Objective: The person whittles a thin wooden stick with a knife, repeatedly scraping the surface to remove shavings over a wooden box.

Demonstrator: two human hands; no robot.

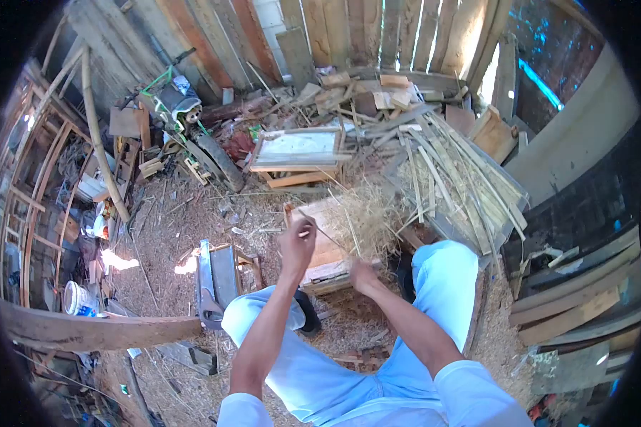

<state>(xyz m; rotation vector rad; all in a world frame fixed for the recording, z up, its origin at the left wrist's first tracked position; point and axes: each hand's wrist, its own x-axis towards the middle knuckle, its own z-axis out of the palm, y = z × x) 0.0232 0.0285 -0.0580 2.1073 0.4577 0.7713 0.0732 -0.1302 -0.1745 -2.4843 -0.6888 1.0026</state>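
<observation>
Fingers of the left hand [297, 243] pinch a thin strip [325, 232], raised so it slants clear above the block [326, 265]. The right hand [363, 275] sits lower and apart, curled shut at the block's edge; whether it grips the strip's far end I cannot tell. Straw [369, 213] lies heaped just behind the block, with slats [463, 178] beyond, probably kept near for easy reach.

block [320, 260]: on ground, before knees
straw [369, 217]: on block, right edge
saw [206, 288]: left of block
frame [299, 149]: behind block
slats [459, 174]: right of frame
</observation>
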